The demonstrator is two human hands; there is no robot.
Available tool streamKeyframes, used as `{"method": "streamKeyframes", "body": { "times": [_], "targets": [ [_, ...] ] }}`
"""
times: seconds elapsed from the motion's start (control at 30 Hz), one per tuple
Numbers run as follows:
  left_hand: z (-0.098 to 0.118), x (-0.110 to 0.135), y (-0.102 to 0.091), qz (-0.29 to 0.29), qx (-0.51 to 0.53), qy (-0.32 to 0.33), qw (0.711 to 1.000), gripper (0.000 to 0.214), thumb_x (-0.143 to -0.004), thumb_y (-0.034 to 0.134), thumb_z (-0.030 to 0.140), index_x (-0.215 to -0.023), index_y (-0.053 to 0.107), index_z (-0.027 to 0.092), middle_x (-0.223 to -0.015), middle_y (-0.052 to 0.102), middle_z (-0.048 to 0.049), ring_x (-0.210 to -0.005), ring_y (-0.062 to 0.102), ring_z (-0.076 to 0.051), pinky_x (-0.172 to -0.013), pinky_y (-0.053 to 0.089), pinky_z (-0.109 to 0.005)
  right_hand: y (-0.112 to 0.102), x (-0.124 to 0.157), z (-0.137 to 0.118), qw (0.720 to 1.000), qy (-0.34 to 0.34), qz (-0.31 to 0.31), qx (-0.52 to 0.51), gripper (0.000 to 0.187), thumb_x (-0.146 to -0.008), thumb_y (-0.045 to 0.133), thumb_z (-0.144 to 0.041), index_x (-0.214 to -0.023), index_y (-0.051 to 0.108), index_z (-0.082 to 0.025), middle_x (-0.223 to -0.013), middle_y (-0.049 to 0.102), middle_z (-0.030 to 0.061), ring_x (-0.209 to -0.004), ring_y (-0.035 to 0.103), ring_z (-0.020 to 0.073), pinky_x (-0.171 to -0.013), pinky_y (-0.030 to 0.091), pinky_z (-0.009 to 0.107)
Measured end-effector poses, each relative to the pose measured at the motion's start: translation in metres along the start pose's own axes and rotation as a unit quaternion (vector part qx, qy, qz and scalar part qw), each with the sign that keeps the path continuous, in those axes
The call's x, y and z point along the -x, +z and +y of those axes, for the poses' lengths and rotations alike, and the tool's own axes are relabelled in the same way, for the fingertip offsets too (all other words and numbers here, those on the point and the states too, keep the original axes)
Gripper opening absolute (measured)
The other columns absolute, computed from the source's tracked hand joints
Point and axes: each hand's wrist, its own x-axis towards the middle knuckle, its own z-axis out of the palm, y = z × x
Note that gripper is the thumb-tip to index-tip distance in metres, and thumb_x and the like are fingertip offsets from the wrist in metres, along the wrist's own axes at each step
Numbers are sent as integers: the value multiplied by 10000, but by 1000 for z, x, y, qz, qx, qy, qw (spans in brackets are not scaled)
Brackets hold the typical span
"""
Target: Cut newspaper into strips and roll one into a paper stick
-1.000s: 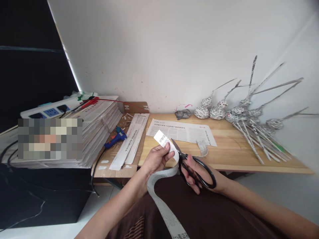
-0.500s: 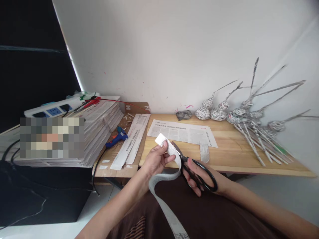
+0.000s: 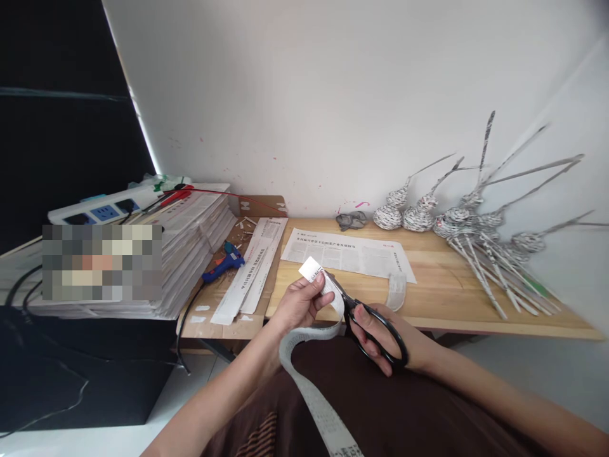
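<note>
My left hand (image 3: pixel 299 303) pinches a long newspaper strip (image 3: pixel 314 374) near its upper end; the strip loops down across my lap. My right hand (image 3: pixel 380 333) grips black-handled scissors (image 3: pixel 368 317), fingers through the loops, with the blades reaching into the strip just right of my left thumb. A cut, curled piece of strip (image 3: pixel 396 291) lies on the wooden table (image 3: pixel 438 292) behind the scissors, next to a flat newspaper sheet (image 3: pixel 349 252).
A tall stack of newspapers (image 3: pixel 190 238) with a power strip (image 3: pixel 102 209) on top stands at left. A blue glue gun (image 3: pixel 222 265) and paper strips (image 3: pixel 254 266) lie on cardboard. Rolled-paper gourd shapes (image 3: pixel 404 212) and paper sticks (image 3: pixel 495 266) crowd the table's right side.
The scissors have worked along the strip and the blades have closed in. The cut piece on the table has shifted slightly right and curled. My left hand dropped a little.
</note>
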Motion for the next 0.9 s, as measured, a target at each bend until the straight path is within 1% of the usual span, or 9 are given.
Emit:
{"method": "streamKeyframes", "body": {
  "times": [0.07,0.13,0.27,0.33,0.4,0.53,0.67,0.8,0.9],
  "targets": [
    [1,1,0,3,2,3,1000,208,-757,760,243,-924,715,128,-729,671,-12,-601,646,-80,-569,579,-166,0,0,0,1000,4,-4,-3,641,-801,388,-800,-658,444,-178,-467,455,-59,-285,430,60,-308,304,169],
    [2,1,0,9,4,0,1000,218,-747,769,280,-895,708,131,-711,671,-12,-583,642,-88,-553,585,-190,-1,0,1,1000,1,-15,-16,639,-829,356,-785,-690,468,-171,-491,475,-53,-309,448,58,-331,319,166],
    [1,0,2,-5,-10,-37,999,284,-634,852,281,-766,678,100,-704,681,-28,-568,635,-89,-537,571,-182,-2,-2,3,998,6,-34,-43,686,-865,248,-775,-757,519,-154,-545,509,-28,-388,518,69,-376,299,154],
    [1,-1,2,-14,-16,-44,999,343,-574,883,296,-757,680,88,-681,671,-22,-542,616,-75,-534,564,-170,-2,-4,4,998,1,-38,-46,690,-873,240,-767,-764,528,-149,-560,513,-24,-408,530,70,-387,290,154],
    [1,-1,1,-15,-20,-37,999,389,-535,898,312,-765,687,81,-676,665,-20,-544,608,-70,-540,563,-165,-2,-5,5,998,-3,-40,-50,679,-882,249,-755,-767,533,-149,-570,513,-25,-412,528,68,-393,293,158],
    [1,-2,-2,-4,-37,-16,999,393,-549,892,320,-794,701,80,-718,676,-33,-604,627,-81,-568,568,-167,-5,-5,8,997,4,-47,-53,666,-899,237,-734,-775,539,-153,-576,524,-22,-410,524,74,-386,287,167],
    [0,-3,-4,7,-59,-2,998,411,-519,901,353,-758,697,88,-664,648,-21,-593,617,-84,-568,563,-174,-7,-3,9,998,8,-52,-39,651,-906,241,-723,-795,542,-157,-582,525,-23,-420,520,76,-390,282,172],
    [-3,-1,-4,-3,-101,13,995,450,-510,896,393,-777,710,81,-627,624,-10,-565,593,-78,-559,558,-183,-6,-2,3,999,12,-46,-23,666,-878,271,-754,-776,538,-152,-578,519,-23,-427,524,81,-407,297,182],
    [-4,2,-2,-11,-123,18,992,429,-532,889,374,-798,721,83,-666,654,-23,-590,606,-84,-548,546,-174,-4,-2,-3,999,8,-36,-23,668,-861,296,-769,-777,536,-151,-579,517,-23,-430,527,84,-420,306,189]
  ]
}}
